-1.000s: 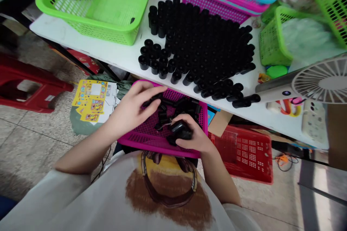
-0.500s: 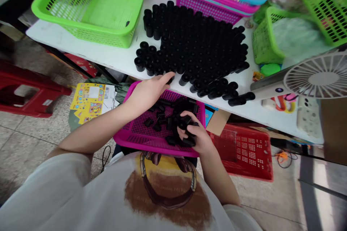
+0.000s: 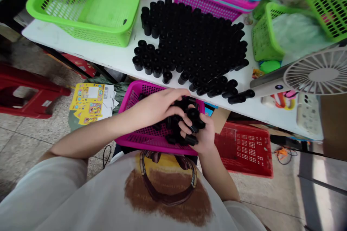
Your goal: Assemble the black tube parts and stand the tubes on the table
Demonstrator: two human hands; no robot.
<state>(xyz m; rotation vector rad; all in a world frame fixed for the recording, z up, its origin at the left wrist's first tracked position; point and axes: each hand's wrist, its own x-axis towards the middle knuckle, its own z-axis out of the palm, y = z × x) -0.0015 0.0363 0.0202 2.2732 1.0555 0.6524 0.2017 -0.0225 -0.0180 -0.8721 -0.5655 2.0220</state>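
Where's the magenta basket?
In the head view, the magenta basket sits low centre, under the left hand and right hand, below the white table, left of the red basket.

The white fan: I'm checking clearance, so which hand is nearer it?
Right: the right hand is nearer, down-left of the white fan, over the magenta basket; the left hand is farther away.

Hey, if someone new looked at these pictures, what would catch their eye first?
The first thing to catch the eye is the dense block of upright black plastic cylinders on the white table, with a lime-green basket to its left. Just below the table edge, the left hand and right hand close around a clump of black cylinders above a magenta mesh basket.
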